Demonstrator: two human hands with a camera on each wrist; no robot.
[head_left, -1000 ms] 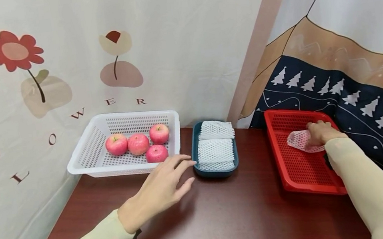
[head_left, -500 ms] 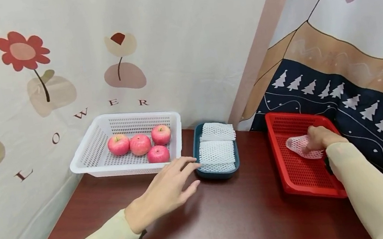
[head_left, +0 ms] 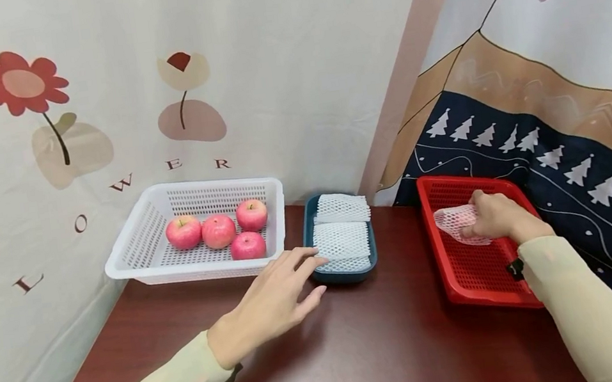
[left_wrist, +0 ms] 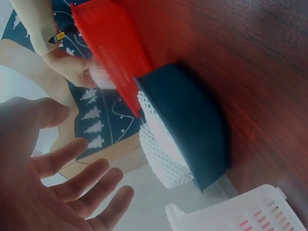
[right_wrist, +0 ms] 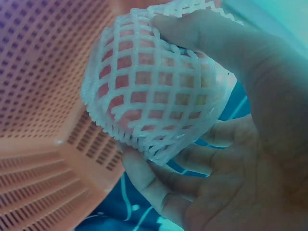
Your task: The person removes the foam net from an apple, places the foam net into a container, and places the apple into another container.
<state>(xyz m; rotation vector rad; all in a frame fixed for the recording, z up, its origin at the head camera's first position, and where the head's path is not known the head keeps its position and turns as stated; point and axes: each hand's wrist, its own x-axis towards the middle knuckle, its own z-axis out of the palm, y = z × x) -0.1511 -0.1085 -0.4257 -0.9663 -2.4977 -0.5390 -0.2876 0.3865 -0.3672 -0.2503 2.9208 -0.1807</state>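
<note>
My right hand [head_left: 502,217] holds an apple wrapped in a white foam net [head_left: 455,223] at the left part of the red basket [head_left: 495,305]. In the right wrist view, thumb and fingers curl around the netted apple [right_wrist: 154,82], and red skin shows through the mesh. My left hand [head_left: 273,295] has loosely spread fingers and holds nothing. Its fingertips overlap the near left rim of the dark blue box [head_left: 352,276] in the head view; in the left wrist view they are apart from it. White foam nets [head_left: 343,241] lie stacked in that box.
A white basket [head_left: 138,239] with several bare red apples [head_left: 218,231] stands at the back left of the dark red-brown table [head_left: 362,351]. Printed curtains [head_left: 288,58] hang behind the table and along its right side.
My right hand has moved left with the netted apple, toward the red basket's left wall. The left hand has shifted slightly right, over the blue box's rim. The head view has shifted a little.
</note>
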